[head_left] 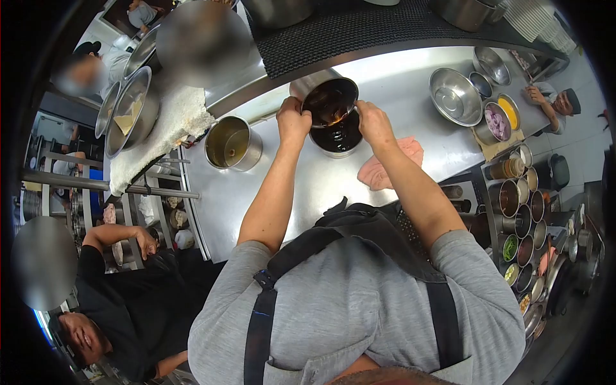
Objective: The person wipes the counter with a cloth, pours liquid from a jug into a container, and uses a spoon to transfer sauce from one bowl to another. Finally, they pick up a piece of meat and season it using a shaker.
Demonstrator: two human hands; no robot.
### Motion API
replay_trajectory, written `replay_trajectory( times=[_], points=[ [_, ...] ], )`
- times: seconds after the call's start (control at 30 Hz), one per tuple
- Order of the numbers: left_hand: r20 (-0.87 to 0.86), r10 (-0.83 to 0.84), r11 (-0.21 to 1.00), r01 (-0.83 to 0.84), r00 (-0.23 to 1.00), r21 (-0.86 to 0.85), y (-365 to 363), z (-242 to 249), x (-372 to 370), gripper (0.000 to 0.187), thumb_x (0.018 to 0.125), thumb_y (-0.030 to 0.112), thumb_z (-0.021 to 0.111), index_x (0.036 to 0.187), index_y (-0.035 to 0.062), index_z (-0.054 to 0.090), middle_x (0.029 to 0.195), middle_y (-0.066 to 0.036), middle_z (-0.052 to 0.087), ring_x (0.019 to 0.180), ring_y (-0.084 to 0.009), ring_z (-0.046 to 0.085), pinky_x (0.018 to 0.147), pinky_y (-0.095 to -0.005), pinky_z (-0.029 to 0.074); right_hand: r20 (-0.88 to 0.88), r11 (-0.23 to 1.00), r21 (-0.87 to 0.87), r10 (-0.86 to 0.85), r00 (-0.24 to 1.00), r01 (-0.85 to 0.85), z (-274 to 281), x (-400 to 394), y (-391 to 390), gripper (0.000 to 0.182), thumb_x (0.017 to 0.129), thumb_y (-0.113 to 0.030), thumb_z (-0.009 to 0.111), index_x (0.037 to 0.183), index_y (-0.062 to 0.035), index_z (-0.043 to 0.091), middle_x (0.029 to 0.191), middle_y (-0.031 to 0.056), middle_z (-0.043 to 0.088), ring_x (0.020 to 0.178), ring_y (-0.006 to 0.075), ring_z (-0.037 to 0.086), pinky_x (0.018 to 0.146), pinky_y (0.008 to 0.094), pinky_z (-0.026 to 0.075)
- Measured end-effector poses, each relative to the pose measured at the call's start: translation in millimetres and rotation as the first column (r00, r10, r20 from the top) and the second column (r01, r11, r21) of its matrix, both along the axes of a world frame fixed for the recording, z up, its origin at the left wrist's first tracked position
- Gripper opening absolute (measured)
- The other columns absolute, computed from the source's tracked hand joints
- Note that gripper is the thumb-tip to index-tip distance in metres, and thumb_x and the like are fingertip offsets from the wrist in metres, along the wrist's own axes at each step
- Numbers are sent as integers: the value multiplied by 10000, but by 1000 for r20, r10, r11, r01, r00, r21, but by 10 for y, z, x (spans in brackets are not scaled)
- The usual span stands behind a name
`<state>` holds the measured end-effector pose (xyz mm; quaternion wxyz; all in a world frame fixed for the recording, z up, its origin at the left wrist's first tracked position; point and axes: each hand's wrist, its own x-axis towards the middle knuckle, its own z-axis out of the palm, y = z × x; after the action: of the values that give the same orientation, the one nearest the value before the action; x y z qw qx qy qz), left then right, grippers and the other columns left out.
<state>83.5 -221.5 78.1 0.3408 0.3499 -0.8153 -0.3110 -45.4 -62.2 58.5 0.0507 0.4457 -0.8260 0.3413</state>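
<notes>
My left hand point(293, 120) and my right hand point(375, 124) grip opposite sides of a steel pot point(312, 82). The pot is tilted toward me, with dark brown liquid inside. Directly below its rim stands a second steel container point(338, 154) on the steel counter, holding dark, glossy liquid. To the left is a steel pot of yellowish liquid point(255, 151), with something round at its bottom. A crumpled pink cloth point(408, 154) lies beside my right forearm.
Steel bowls point(454, 96), chopped purple onion point(496, 122) and a container of yellow-orange contents point(509, 110) stand at right. Sauce and ingredient containers point(509, 197) line the lower right. A shelf with a black mat point(333, 38) crosses the back. A person in black point(138, 301) stands at left.
</notes>
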Motion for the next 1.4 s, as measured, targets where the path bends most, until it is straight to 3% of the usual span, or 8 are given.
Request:
replay_trajectory(
  times=[0.07,0.23,0.43,0.73,1.03,1.23,1.33,1.4],
  points=[
    [-11,-19,1000,19,1000,-24,6,-42,4,149,667,27,607,795,-18,545,753,-170,571,696,-358,566,660,-412,464,2,999,19,-35,999,35,-55,29,-22,232,830,14,518,1029,-25,629,875,204,642,821,386,629,729,457,507],
    [-61,-22,1000,21,998,-21,35,-112,27,140,664,28,597,764,-9,506,684,-162,528,631,-351,531,620,-402,453,125,978,-187,119,985,-95,-174,30,69,187,863,-49,550,1018,-42,655,864,188,640,808,378,622,713,451,495],
    [-126,-39,999,36,991,-22,20,-247,14,136,664,25,582,743,-2,474,675,-166,518,623,-352,521,615,-394,452,189,979,-62,201,961,-193,-52,-40,652,243,852,-4,559,1069,-55,653,822,152,626,771,336,620,708,408,490],
    [-76,-14,997,8,997,-77,32,-155,28,140,661,2,580,737,0,463,653,-156,502,603,-341,519,611,-390,455,-41,995,-83,44,998,-48,40,-57,624,261,840,-21,551,1064,-98,661,805,138,593,705,354,609,628,432,486],
    [-76,14,997,-19,997,-73,-11,-117,56,133,663,13,602,756,-7,509,647,-143,524,585,-320,518,593,-386,450,82,979,-140,158,984,-146,-40,167,751,302,839,9,517,1103,-84,629,850,147,594,752,358,614,648,433,505],
    [-32,16,991,-19,999,-129,-26,-140,-55,168,656,76,645,782,5,560,616,-117,535,571,-291,550,595,-383,465,-105,1000,2,5,994,-5,57,-28,299,338,804,20,519,1107,-85,625,865,141,587,759,347,629,666,423,521],
    [-34,-20,987,14,999,-158,-4,-103,-73,170,657,81,648,780,0,563,622,-121,545,573,-290,556,597,-379,469,-81,988,148,-21,997,33,-31,-16,124,315,807,5,509,1088,-71,632,888,149,613,788,354,640,697,430,529],
    [-11,-17,988,15,1000,-154,-8,-97,-71,171,657,79,646,787,-2,569,624,-112,542,572,-277,550,597,-372,467,7,997,79,-17,1000,17,-125,24,54,295,825,-10,500,1077,-68,642,903,161,629,808,358,642,714,432,526]
  ],
)
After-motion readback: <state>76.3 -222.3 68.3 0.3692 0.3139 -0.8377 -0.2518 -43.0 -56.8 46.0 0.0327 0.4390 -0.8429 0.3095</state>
